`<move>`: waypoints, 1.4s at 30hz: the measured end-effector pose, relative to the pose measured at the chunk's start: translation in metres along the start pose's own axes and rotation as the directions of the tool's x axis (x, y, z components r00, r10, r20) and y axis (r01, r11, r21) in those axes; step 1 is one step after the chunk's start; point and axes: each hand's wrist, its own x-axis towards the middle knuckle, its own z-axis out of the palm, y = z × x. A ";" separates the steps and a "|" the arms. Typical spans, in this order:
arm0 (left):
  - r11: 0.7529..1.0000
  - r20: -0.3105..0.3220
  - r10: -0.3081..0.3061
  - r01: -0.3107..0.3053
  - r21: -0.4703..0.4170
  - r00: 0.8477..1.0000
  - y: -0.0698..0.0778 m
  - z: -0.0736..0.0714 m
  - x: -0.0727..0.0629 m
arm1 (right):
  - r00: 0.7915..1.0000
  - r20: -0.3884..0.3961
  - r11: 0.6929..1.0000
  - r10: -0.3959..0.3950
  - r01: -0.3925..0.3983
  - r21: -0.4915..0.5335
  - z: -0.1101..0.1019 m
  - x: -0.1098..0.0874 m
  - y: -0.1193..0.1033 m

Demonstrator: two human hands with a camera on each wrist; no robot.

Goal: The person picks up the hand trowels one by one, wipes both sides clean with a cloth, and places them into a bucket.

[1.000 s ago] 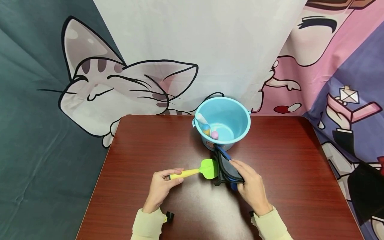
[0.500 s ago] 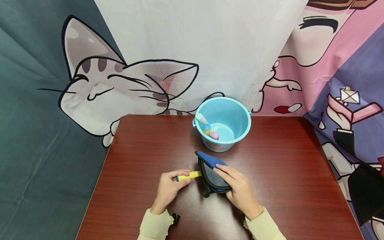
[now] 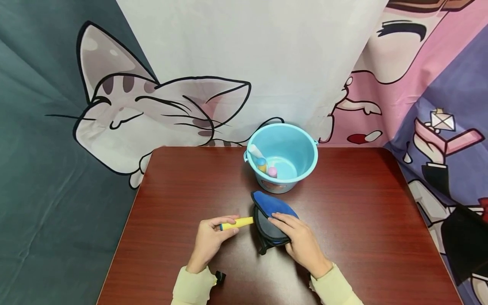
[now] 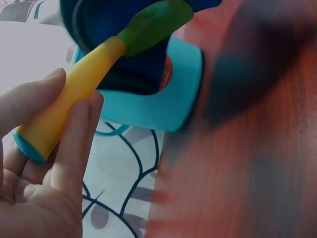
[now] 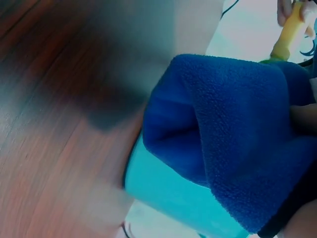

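Note:
My left hand (image 3: 210, 238) pinches the yellow handle (image 3: 237, 223) of a small toy shovel between thumb and fingers. Its green blade (image 4: 158, 25) shows against blue fabric in the left wrist view, but the head view hides it behind the cloth piece. My right hand (image 3: 304, 241) grips a folded cloth piece (image 3: 268, 226), grey outside with black edging and a fuzzy blue inner face (image 5: 242, 124). An open fold in this fabric shows in the right wrist view. Both hands are above the table, in front of a bucket.
The light blue bucket (image 3: 305, 169) stands at the table's back edge. Inside lie a white item (image 3: 255, 150), a blue-and-yellow piece (image 3: 261, 165) and a pink-tipped one (image 3: 272, 172). A cartoon-printed curtain (image 3: 297, 55) hangs behind the dark red table (image 3: 362, 203).
The shovel's green blade has gone out of sight behind the cloth piece in the head view. My right hand has shifted left with the cloth; my left hand has moved slightly right.

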 end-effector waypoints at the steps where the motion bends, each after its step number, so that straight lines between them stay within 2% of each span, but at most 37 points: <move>1: 1.000 0.003 0.000 0.000 -0.003 1.000 0.000 -0.002 0.000 | 1.000 0.003 1.000 0.015 -0.015 -0.002 -0.001 -0.001 0.001; 6: 0.999 0.016 0.019 -0.019 -0.034 1.000 0.003 -0.012 -0.001 | 0.997 -0.025 0.997 0.071 -0.072 -0.036 -0.007 -0.005 0.010; 12: 0.994 -0.003 0.080 -0.080 -0.079 0.997 0.015 -0.029 -0.001 | 0.990 -0.077 0.988 0.116 -0.123 -0.091 -0.017 -0.012 0.021; 19: 0.979 0.019 0.173 -0.170 -0.114 0.985 0.040 -0.044 0.001 | 0.979 -0.094 0.977 0.180 -0.189 -0.098 -0.027 -0.019 0.027; 25: 0.955 0.001 0.252 -0.249 -0.161 0.968 0.073 -0.050 0.008 | 0.977 -0.087 0.975 0.197 -0.205 -0.091 -0.029 -0.021 0.028; 28: 0.932 -0.022 0.327 -0.327 -0.154 0.945 0.089 -0.045 0.016 | 0.976 -0.090 0.975 0.199 -0.206 -0.085 -0.029 -0.022 0.028; 32: 0.886 -0.058 0.451 -0.455 -0.088 0.891 0.108 -0.030 0.031 | 0.975 -0.100 0.975 0.196 -0.205 -0.088 -0.027 -0.022 0.029; 34: 0.863 -0.077 0.501 -0.504 -0.026 0.862 0.115 -0.020 0.040 | 0.975 -0.104 0.975 0.195 -0.204 -0.090 -0.027 -0.022 0.029; 38: 0.821 -0.094 0.568 -0.555 0.136 0.817 0.124 0.001 0.057 | 0.974 -0.104 0.974 0.200 -0.210 -0.089 -0.027 -0.022 0.029; 40: 0.787 -0.089 0.604 -0.574 0.228 0.792 0.126 0.011 0.065 | 0.974 -0.100 0.973 0.204 -0.212 -0.085 -0.027 -0.022 0.029; 42: 0.736 -0.078 0.642 -0.585 0.339 0.763 0.128 0.020 0.075 | 0.974 -0.099 0.973 0.206 -0.214 -0.081 -0.028 -0.022 0.029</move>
